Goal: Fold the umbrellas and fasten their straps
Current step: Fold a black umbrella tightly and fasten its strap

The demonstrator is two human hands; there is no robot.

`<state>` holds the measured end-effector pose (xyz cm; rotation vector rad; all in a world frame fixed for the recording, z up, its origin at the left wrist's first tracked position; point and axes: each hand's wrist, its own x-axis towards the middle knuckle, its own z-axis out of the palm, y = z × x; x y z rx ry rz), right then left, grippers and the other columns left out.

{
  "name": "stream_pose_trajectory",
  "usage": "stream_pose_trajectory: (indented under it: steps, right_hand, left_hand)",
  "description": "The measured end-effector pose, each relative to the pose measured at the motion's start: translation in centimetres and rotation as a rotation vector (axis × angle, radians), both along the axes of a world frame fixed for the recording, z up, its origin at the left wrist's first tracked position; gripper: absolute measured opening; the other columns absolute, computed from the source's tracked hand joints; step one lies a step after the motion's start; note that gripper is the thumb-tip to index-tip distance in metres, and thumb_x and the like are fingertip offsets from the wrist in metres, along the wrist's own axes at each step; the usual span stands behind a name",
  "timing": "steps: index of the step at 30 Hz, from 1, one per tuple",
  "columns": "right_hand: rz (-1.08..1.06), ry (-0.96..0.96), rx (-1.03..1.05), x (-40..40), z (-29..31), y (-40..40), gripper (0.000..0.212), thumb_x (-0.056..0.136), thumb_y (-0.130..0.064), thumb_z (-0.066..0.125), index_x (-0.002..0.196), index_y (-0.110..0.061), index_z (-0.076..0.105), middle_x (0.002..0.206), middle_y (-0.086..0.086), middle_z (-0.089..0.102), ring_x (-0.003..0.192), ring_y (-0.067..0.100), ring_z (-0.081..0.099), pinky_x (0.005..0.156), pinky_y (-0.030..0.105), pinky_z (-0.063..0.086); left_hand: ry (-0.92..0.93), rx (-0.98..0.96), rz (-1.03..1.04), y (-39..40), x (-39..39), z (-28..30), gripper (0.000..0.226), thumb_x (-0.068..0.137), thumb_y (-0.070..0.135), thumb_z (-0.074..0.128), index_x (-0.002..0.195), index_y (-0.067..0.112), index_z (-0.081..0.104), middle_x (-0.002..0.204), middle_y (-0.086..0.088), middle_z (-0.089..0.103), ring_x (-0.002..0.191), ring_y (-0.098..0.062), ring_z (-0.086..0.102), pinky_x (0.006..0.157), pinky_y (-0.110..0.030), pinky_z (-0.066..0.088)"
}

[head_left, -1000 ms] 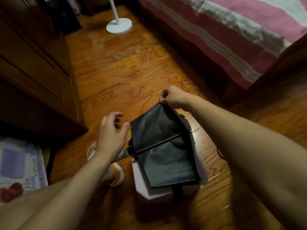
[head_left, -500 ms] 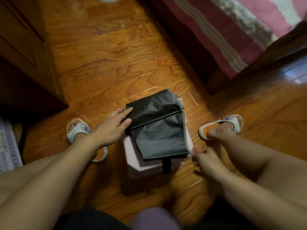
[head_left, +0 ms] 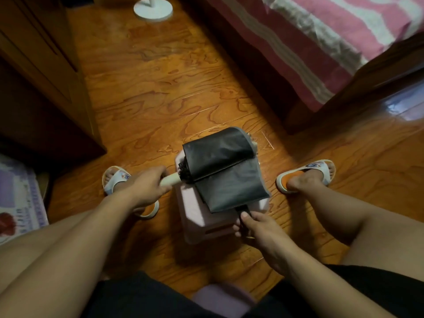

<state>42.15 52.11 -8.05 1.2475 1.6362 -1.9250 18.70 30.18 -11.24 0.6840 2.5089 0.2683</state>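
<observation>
Two hands hold your umbrella (head_left: 226, 171): left hand (head_left: 146, 187) grips its handle, right hand (head_left: 257, 226) pinches the near strap (head_left: 241, 211); shaft runs left-right.

Pink stool (head_left: 192, 210) on wooden floor (head_left: 174, 92); striped bed (head_left: 332, 35) right, white round base (head_left: 153, 10), cabinet (head_left: 39, 72) left.

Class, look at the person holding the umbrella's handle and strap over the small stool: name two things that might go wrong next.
1. The canopy lies in loose, flat panels; winding the strap, pinched by the right hand, may bunch the cloth unevenly.
2. The umbrella overhangs the small pink stool. If the left hand loosens its grip on the handle, the umbrella could slide to the floor.
</observation>
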Motion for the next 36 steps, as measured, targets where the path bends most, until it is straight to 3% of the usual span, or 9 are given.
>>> stream_pose_trajectory:
  steps: [7,10,13,16,19,23,27,32,36]
  right_hand:
    - [-0.006,0.102,0.046,-2.2,4.2,1.7,0.026,0.105,-0.022,0.054,0.093,-0.005,0.070,0.082,0.009,0.069,0.067,0.014,0.063,0.064,0.024,0.052]
    - [0.021,0.114,0.034,-3.0,5.2,2.1,0.025,0.105,-0.022,0.054,0.092,-0.006,0.069,0.079,0.008,0.069,0.066,0.015,0.062,0.063,0.024,0.050]
    - [0.000,0.115,-0.007,-3.3,5.4,2.3,0.026,0.105,-0.023,0.052,0.091,-0.007,0.068,0.079,0.008,0.068,0.068,0.017,0.059,0.071,0.032,0.048]
    - [-0.034,0.094,-0.046,-3.1,4.8,2.1,0.026,0.105,-0.024,0.051,0.089,-0.010,0.067,0.077,0.006,0.068,0.065,0.015,0.059,0.075,0.035,0.048]
    - [-0.046,0.061,-0.064,-2.6,4.1,1.8,0.023,0.104,-0.024,0.054,0.092,-0.009,0.067,0.080,0.006,0.067,0.065,0.014,0.059,0.072,0.032,0.051]
    - [-0.057,0.078,-0.011,-2.5,3.5,2.2,0.022,0.102,-0.024,0.058,0.089,-0.010,0.070,0.078,0.002,0.067,0.065,0.012,0.058,0.073,0.032,0.049]
    - [-0.043,0.116,0.109,-2.5,3.0,1.8,0.025,0.100,-0.022,0.060,0.084,-0.010,0.074,0.070,-0.004,0.066,0.064,0.009,0.057,0.063,0.026,0.044]
    - [-0.146,0.241,0.248,-1.7,1.4,0.0,0.021,0.094,-0.017,0.069,0.074,-0.015,0.073,0.120,0.010,0.055,0.108,0.030,0.060,0.083,0.044,0.056]
    - [-0.067,0.407,0.279,-1.2,1.3,-0.8,0.016,0.091,-0.036,0.069,0.083,-0.027,0.080,0.117,-0.011,0.060,0.125,0.035,0.053,0.095,0.061,0.054]
  left_hand:
    - [-0.036,-0.103,-0.083,0.9,2.8,-0.4,0.032,0.080,0.024,0.069,0.095,0.029,0.041,0.102,-0.001,0.044,0.085,-0.024,0.054,0.071,-0.040,0.050]
    - [0.230,-0.150,-0.172,1.1,4.3,0.4,0.021,0.093,0.021,0.060,0.109,0.024,0.047,0.108,-0.001,0.049,0.086,-0.027,0.063,0.051,-0.036,0.036]
    - [0.483,-0.136,-0.305,1.0,5.3,1.0,0.033,0.079,0.008,0.075,0.099,0.018,0.050,0.082,-0.004,0.061,0.066,-0.030,0.065,0.041,-0.030,0.029]
    - [0.426,-0.084,-0.214,0.8,5.8,-1.1,0.039,0.085,0.033,0.075,0.111,0.014,0.053,0.088,-0.009,0.061,0.076,-0.035,0.064,0.062,-0.042,0.051]
    - [0.256,-0.114,-0.154,1.0,7.2,-1.9,0.049,0.103,0.054,0.040,0.135,0.017,0.045,0.115,-0.010,0.057,0.106,-0.033,0.057,0.085,-0.047,0.044]
    - [0.220,0.043,-0.298,0.3,6.8,-1.5,0.035,0.101,0.047,0.050,0.113,0.014,0.055,0.106,-0.007,0.054,0.094,-0.031,0.060,0.077,-0.043,0.049]
    - [0.063,0.069,-0.274,0.4,7.1,-0.7,0.034,0.093,0.042,0.065,0.113,0.022,0.045,0.113,0.000,0.044,0.088,-0.022,0.057,0.068,-0.036,0.045]
    - [0.209,0.055,-0.284,0.6,8.0,-0.5,0.039,0.090,0.028,0.070,0.114,0.024,0.039,0.112,0.000,0.038,0.076,-0.025,0.060,0.057,-0.036,0.046]
    - [0.412,0.026,-0.342,0.7,8.4,-0.8,0.035,0.086,0.019,0.073,0.107,0.020,0.045,0.090,-0.002,0.055,0.059,-0.025,0.064,0.042,-0.035,0.047]
